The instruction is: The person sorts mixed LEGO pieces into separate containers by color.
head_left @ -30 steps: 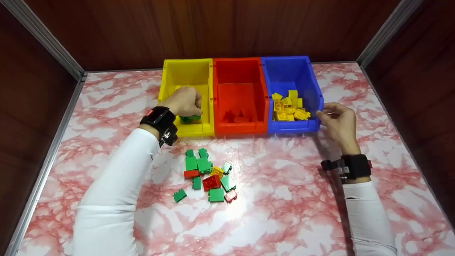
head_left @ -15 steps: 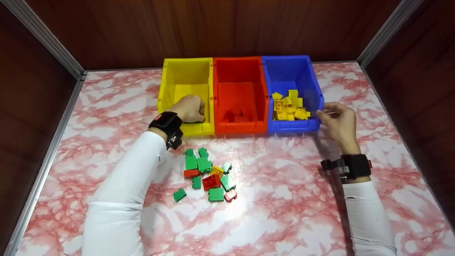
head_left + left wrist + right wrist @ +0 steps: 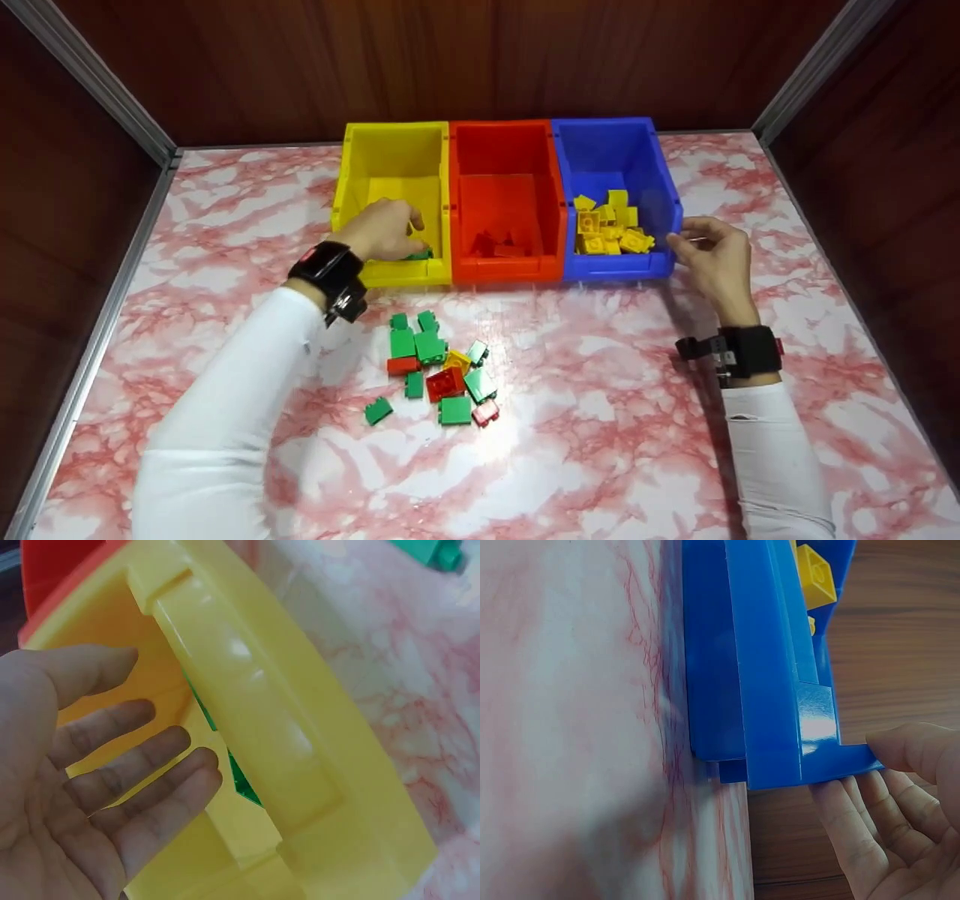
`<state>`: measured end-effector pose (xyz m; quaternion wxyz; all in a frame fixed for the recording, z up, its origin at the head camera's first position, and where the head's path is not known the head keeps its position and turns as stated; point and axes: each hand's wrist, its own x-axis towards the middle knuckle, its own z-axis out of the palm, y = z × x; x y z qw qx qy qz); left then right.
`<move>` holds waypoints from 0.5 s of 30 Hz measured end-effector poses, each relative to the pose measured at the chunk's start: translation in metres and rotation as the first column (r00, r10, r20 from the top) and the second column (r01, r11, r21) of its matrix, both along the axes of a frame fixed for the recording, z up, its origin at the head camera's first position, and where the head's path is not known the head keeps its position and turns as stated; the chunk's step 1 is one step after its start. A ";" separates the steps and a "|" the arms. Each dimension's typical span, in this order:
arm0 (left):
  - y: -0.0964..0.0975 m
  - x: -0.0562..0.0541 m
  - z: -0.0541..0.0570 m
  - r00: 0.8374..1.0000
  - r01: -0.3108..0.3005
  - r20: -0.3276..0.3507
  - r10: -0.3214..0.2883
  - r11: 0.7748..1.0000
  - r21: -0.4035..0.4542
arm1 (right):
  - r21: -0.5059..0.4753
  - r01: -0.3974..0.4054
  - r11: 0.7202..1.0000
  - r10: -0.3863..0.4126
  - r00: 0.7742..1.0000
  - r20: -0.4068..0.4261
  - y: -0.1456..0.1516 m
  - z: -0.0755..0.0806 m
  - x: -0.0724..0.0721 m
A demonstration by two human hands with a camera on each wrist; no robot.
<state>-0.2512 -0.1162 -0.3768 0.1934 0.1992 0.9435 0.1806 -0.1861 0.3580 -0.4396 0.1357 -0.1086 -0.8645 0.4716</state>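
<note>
My left hand (image 3: pixel 386 229) is inside the front of the yellow bin (image 3: pixel 394 157). Its fingers are spread loosely with nothing between them, as the left wrist view shows. Green bricks (image 3: pixel 244 784) lie on that bin's floor behind the front lip, partly hidden by the lip and the hand. My right hand (image 3: pixel 716 259) pinches the front right edge of the blue bin (image 3: pixel 769 675), thumb on the rim and fingers against the outer side. Several yellow bricks (image 3: pixel 604 229) are heaped in the blue bin.
Between those two stands the red bin (image 3: pixel 499 199), with a few red bricks (image 3: pixel 510 249) near its front. A loose group of green bricks (image 3: pixel 430 348), red bricks (image 3: pixel 446 384) and a yellow brick (image 3: pixel 457 361) lies on the marbled table (image 3: pixel 600 450). Dark wood panels (image 3: pixel 480 60) enclose the table.
My left hand dipped toward the yellow bin's front, then drew slightly back left with its fingers loosened, uncovering green brick there. The right hand keeps its hold on the blue bin.
</note>
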 end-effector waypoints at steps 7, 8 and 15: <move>-0.006 0.041 0.013 1.000 -0.012 -0.014 0.014 0.997 0.082 | -0.015 0.005 1.000 -0.005 1.000 0.004 -0.002 0.002 0.000; -0.007 0.048 0.014 1.000 -0.007 -0.019 0.009 0.996 0.089 | -0.017 0.005 1.000 -0.005 1.000 0.003 -0.002 0.002 0.000; -0.009 0.091 0.011 0.997 0.073 -0.045 -0.069 0.993 0.093 | -0.035 0.016 0.999 -0.016 1.000 0.014 -0.004 0.003 0.002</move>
